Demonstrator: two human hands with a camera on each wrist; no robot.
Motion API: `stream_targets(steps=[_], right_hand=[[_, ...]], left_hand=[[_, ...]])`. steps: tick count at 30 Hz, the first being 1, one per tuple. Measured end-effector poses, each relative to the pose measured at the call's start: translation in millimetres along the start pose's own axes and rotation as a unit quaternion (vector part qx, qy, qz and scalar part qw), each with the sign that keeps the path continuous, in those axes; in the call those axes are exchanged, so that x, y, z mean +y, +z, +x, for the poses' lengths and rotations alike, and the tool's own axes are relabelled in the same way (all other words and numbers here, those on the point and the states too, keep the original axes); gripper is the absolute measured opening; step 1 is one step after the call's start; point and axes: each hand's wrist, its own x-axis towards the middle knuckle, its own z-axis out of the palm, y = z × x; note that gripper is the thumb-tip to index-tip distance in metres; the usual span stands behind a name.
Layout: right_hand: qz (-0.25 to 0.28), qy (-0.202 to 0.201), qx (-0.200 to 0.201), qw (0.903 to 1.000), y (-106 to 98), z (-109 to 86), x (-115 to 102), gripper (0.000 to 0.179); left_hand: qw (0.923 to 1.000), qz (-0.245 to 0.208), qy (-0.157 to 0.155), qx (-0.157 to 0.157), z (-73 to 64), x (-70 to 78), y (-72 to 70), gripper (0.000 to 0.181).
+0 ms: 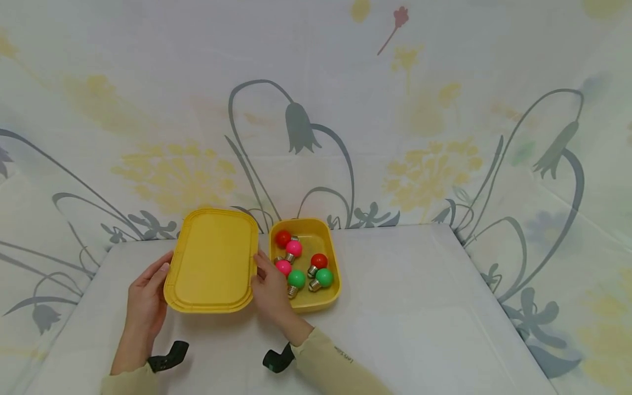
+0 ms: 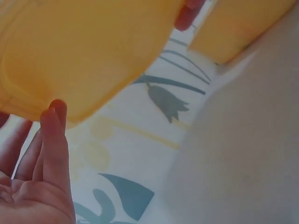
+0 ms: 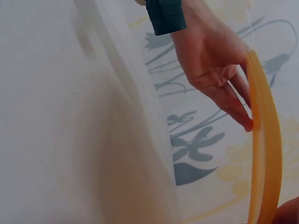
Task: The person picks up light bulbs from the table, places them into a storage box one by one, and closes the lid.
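A flat yellow lid [image 1: 212, 260] with rounded corners is held between both hands, raised over the table. My left hand [image 1: 147, 296] grips its left edge; in the left wrist view, the fingers [image 2: 55, 140] reach the lid's lower edge. On the opposite edge, my right hand [image 1: 270, 288] pinches the rim, and the right wrist view shows the lid [image 3: 266, 140] edge-on at those fingertips. Just right of it sits a yellow box [image 1: 323, 233] holding several round bulbs with metal screw bases: red [image 1: 319, 260], pink [image 1: 294, 248] and green [image 1: 324, 277]. The right hand overlaps the box's left side.
The white table [image 1: 405, 307] extends to both sides of the box. Behind it hangs a flower-printed cloth [image 1: 345, 66], meeting the table along its back edge. A dark wrist mount is strapped to each forearm, the left one [image 1: 169, 356] low over the table.
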Motion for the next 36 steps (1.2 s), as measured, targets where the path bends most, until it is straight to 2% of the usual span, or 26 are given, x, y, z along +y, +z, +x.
stream_targets(steps=[2,5,8,10,16,21,32,36], right_hand=[[-0.026,-0.003,-0.002,0.9997,0.2,0.1,-0.3,0.049],[-0.071,-0.016,-0.002,0.9973,-0.1,0.0,0.5,0.048],[-0.098,-0.022,-0.003,0.9949,-1.4,0.9,0.9,0.048],[-0.102,-0.021,-0.005,0.9946,-2.3,1.9,0.6,0.048],[-0.091,0.004,-0.02,0.9956,-3.0,5.8,-0.6,0.048],[-0.085,0.019,-0.031,0.9957,-3.5,8.4,-3.2,0.046],[-0.06,0.052,-0.042,0.9959,-4.6,10.5,-5.4,0.045],[-0.044,0.062,-0.029,0.9967,-6.1,12.1,-5.1,0.044]], left_hand=[[0.9998,-0.004,0.011,-0.014,-0.6,2.1,2.1,0.038],[0.9997,0.02,0.014,-0.007,0.3,6.3,6.7,0.04],[0.9985,0.054,0.002,0.011,1.7,10.2,11.7,0.041],[0.9986,0.05,-0.014,0.004,1.8,12.0,13.4,0.038],[0.9981,0.007,-0.037,-0.048,0.4,14.5,15.4,0.032],[0.9974,-0.01,-0.036,-0.062,-0.8,14.6,17.7,0.031],[0.9985,-0.003,-0.046,-0.031,-3.3,17.5,26.2,0.03],[0.9987,0.001,-0.041,-0.029,-3.4,18.7,27.0,0.031]])
